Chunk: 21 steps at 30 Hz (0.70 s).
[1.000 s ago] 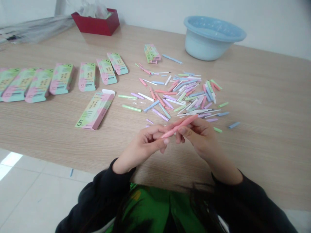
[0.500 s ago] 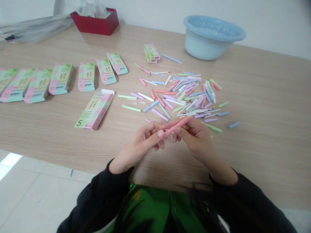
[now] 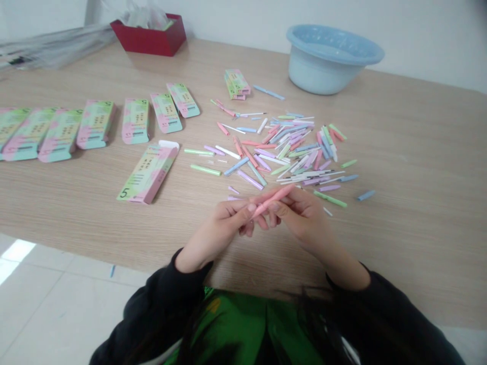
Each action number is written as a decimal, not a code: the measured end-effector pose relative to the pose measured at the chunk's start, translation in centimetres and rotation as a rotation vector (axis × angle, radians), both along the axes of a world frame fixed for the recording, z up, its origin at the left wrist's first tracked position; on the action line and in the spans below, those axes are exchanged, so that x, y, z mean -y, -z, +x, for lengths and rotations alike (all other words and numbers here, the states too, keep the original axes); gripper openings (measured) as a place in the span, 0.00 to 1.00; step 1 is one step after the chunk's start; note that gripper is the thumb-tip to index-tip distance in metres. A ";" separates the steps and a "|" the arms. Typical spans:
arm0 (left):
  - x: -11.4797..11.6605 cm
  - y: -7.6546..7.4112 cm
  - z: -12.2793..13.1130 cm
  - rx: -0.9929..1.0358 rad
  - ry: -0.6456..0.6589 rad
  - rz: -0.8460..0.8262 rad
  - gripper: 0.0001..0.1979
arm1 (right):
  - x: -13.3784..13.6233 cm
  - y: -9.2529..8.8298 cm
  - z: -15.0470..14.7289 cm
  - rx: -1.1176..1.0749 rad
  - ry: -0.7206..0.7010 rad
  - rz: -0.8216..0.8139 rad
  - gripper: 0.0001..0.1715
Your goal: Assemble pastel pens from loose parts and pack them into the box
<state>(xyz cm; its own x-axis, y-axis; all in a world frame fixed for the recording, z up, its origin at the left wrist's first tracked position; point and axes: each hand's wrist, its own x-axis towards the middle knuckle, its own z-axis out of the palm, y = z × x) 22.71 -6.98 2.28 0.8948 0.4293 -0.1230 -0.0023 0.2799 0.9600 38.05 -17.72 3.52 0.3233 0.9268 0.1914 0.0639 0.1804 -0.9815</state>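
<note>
Both hands meet over the near edge of the wooden table (image 3: 418, 213) and pinch a pink pen (image 3: 274, 196) that slants up to the right. My left hand (image 3: 224, 225) grips its lower end with thumb and fingers closed. Its upper part is held by my right hand (image 3: 304, 215), fingers curled round it. Just beyond the hands lies a scattered heap of pastel pen parts (image 3: 292, 149): barrels, caps and thin white refills. An open pink and green pen box (image 3: 149, 172) lies to the left of the hands, its white flap up.
A row of closed pen boxes (image 3: 95, 124) lines the table's left side, and a small stack of boxes (image 3: 238, 83) lies farther back. A light blue basin (image 3: 331, 58) stands at the back right, a red tray (image 3: 150, 35) at the back left.
The hands and the pink pen have shifted slightly left and nearer together. A green pen piece now shows on the table to the right of my right hand.
</note>
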 end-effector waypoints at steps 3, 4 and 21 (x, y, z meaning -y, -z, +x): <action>0.0 -0.3 0.1 0.019 -0.160 0.017 0.10 | 0.0 0.1 0.0 0.020 0.035 0.010 0.11; -0.1 -0.4 0.1 0.021 -0.150 0.000 0.14 | 0.0 0.0 0.0 0.022 0.044 0.005 0.11; -0.2 -0.3 -0.5 -0.014 0.136 0.011 0.19 | 0.3 -0.3 0.0 -0.003 0.009 -0.010 0.09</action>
<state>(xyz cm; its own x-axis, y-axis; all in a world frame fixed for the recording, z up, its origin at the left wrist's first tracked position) 22.24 -6.79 2.62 0.9429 0.3058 -0.1319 0.0484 0.2660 0.9628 38.03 -18.06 3.82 0.3320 0.9257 0.1812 0.0629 0.1699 -0.9834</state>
